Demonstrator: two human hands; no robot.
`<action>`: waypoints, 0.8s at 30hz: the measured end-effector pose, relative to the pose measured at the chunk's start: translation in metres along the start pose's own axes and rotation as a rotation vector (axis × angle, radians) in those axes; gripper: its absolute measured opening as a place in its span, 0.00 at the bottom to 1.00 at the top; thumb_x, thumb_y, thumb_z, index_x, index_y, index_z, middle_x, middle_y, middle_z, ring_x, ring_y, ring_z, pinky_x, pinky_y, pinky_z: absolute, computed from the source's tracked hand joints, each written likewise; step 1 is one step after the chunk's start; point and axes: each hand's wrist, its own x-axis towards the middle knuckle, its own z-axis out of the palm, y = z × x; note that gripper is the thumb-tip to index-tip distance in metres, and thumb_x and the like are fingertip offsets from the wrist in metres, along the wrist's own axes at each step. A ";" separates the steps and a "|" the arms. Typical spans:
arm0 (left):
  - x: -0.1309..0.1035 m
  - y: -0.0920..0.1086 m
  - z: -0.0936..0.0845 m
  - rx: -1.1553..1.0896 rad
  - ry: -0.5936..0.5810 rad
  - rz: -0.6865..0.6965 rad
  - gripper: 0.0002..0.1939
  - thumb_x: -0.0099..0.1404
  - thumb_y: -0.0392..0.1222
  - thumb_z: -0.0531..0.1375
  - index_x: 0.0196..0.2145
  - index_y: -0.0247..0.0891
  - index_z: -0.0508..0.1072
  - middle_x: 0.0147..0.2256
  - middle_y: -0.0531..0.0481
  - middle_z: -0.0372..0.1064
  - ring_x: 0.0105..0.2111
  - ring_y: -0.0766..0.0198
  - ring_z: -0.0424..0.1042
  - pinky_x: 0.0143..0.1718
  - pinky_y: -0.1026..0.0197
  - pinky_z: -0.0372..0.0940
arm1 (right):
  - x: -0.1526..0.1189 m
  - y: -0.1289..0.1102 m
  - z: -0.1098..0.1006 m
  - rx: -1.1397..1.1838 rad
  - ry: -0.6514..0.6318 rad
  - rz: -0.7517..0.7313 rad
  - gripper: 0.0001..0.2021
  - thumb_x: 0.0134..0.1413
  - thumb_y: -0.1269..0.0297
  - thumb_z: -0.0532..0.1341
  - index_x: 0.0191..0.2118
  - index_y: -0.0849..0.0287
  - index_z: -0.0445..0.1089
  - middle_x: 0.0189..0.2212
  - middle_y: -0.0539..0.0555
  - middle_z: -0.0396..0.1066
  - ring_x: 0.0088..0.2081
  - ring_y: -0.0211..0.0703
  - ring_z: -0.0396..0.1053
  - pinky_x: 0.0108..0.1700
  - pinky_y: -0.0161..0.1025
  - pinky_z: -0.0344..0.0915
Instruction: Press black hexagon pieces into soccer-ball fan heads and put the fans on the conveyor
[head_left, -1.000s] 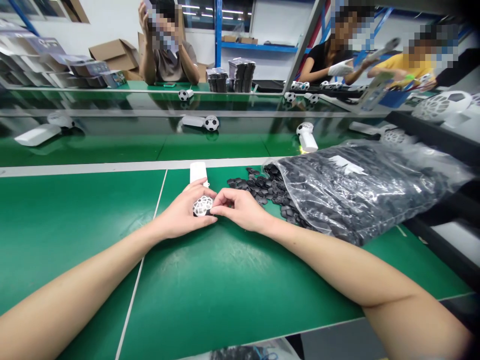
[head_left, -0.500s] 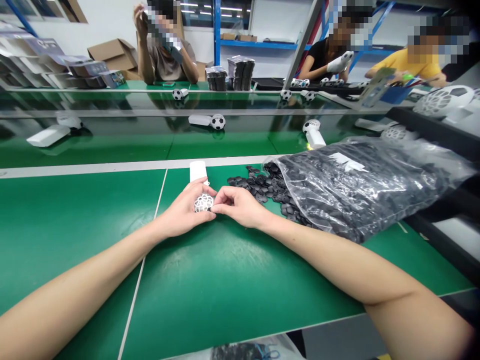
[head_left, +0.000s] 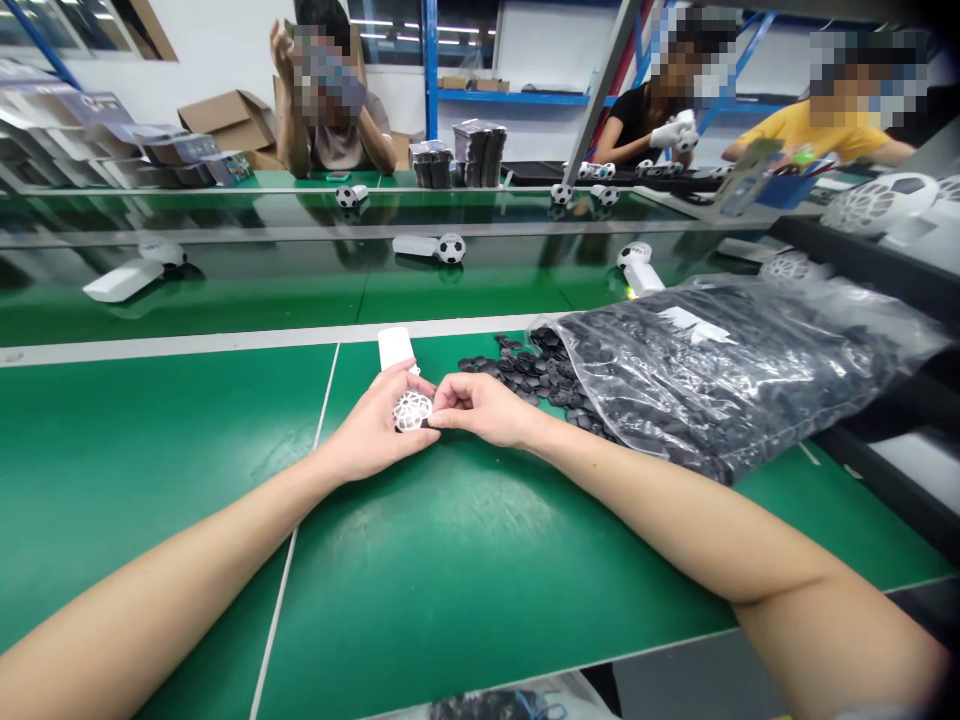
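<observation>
My left hand [head_left: 367,425] is wrapped round a white lattice ball [head_left: 412,410], which is joined to or lies against a white flat part [head_left: 395,348] beyond the fingers. At the ball's right side, the thumb and fingertips of my right hand [head_left: 480,408] are pinched together, touching its edge. A dark spot shows at those fingertips, too small to make out. Many loose black pieces [head_left: 551,372] lie just beyond my right hand, spilling from a clear plastic bag [head_left: 720,370] full of them.
White devices with football-patterned heads [head_left: 451,249] lie on the green conveyor [head_left: 300,285] beyond the worktable [head_left: 450,560]. Across it sit several people [head_left: 337,120]. Stacked boxes [head_left: 82,135] stand back left; a dark rack [head_left: 885,270] is at right.
The devices on the nearer conveyor have shifted right, while those on the far strip appear slightly left. My hands and the ball have moved slightly right in view, with the same grip.
</observation>
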 end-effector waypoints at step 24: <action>0.002 -0.014 0.005 0.067 0.088 0.133 0.21 0.51 0.45 0.63 0.41 0.41 0.62 0.53 0.44 0.49 0.57 0.52 0.49 0.57 0.45 0.47 | -0.009 -0.005 -0.026 -1.273 0.157 0.013 0.09 0.55 0.62 0.55 0.37 0.57 0.70 0.35 0.56 0.68 0.39 0.47 0.62 0.36 0.38 0.58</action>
